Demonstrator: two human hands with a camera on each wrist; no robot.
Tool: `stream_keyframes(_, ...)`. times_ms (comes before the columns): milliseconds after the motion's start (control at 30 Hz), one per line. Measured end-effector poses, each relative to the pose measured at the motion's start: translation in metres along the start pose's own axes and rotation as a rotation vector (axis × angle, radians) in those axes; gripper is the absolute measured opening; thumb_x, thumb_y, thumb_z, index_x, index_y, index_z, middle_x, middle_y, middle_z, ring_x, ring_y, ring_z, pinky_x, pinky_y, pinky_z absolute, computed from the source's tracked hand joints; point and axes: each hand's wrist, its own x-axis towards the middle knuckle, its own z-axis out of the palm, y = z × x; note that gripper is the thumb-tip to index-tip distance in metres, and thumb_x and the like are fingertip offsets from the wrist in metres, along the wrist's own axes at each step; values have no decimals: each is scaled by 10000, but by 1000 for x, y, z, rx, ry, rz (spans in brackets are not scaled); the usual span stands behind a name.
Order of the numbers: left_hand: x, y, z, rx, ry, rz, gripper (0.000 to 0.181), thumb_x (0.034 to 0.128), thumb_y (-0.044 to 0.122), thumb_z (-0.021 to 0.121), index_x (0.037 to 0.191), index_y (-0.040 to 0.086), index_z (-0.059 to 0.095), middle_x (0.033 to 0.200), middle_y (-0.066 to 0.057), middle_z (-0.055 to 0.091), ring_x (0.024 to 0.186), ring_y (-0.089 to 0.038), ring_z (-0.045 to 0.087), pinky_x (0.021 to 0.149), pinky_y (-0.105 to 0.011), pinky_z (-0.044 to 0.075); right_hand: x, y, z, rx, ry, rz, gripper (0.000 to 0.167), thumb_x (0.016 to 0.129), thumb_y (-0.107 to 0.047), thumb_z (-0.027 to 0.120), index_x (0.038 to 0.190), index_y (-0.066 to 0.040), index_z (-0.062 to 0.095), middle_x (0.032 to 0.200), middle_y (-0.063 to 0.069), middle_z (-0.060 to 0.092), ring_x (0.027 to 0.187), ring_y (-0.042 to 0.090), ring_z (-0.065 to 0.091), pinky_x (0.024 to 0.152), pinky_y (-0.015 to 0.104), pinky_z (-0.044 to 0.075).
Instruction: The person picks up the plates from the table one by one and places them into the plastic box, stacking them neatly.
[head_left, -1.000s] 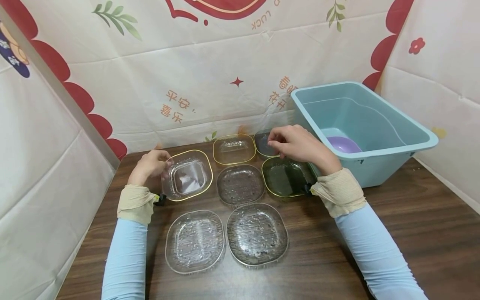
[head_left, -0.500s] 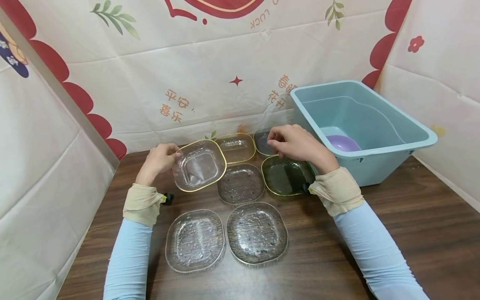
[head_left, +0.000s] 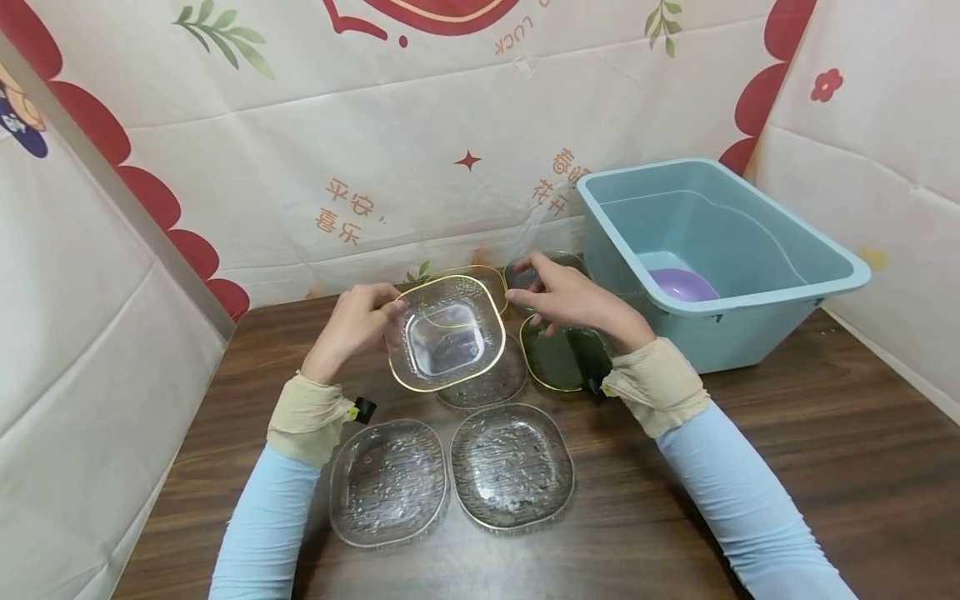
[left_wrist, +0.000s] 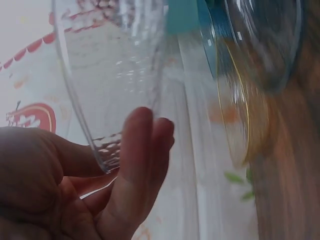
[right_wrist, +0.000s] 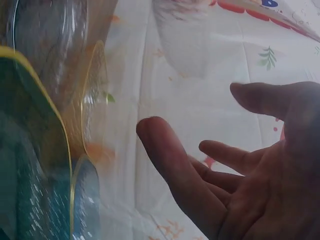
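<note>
My left hand pinches the left rim of a clear, gold-rimmed square dish, raised and tilted above the table. The left wrist view shows the thumb and fingers on either side of the dish wall. Behind and under it, partly covered, are an amber dish and a brownish clear dish. My right hand hovers over a dark green gold-rimmed dish and holds nothing. Its fingers are spread apart in the right wrist view. A bluish dish lies partly hidden behind that hand.
Two ribbed clear dishes sit side by side at the front of the wooden table. At the back right stands a blue tub with a purple bowl inside. Printed cloth hangs behind.
The left hand has lifted the clear dish and carried it rightward, over the brownish and amber dishes. The right hand has shifted slightly left and spread its fingers.
</note>
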Motion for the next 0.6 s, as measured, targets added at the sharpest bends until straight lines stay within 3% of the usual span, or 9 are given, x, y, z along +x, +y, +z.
stream_keyframes(133, -1, 7, 8, -87, -8, -3, 219, 1072, 180, 565, 1018, 25, 710, 726, -132, 736, 543, -174, 715, 556, -387, 646, 1, 0, 5, 87, -68, 14, 621, 1051, -359, 601, 1550, -130, 311, 1257, 255, 627, 931, 373, 739, 699, 459, 673)
stream_keyframes(300, -2, 13, 15, -145, 8, -2, 221, 1070, 186, 575, 991, 24, 704, 744, -150, 735, 556, -181, 717, 589, -469, 657, 1, -4, 7, 152, -137, 16, 629, 1047, -283, 621, 1562, -111, 304, 1175, 214, 646, 912, 409, 713, 682, 500, 667)
stream_keyframes(500, -1, 17, 23, -168, 29, 13, 207, 1065, 185, 584, 1015, 25, 705, 767, -156, 742, 546, -171, 711, 581, -459, 658, 2, -2, 9, 199, -203, -19, 536, 1056, -239, 600, 1524, -98, 378, 1042, 184, 681, 798, 267, 669, 692, 577, 653)
stream_keyframes(600, -1, 20, 27, -177, 31, 21, 201, 1066, 184, 583, 1023, 30, 705, 776, -159, 744, 548, -176, 711, 561, -429, 654, 3, 1, 11, 233, -218, -26, 504, 1052, -211, 604, 1501, -100, 403, 1090, 240, 706, 752, 228, 704, 662, 562, 655)
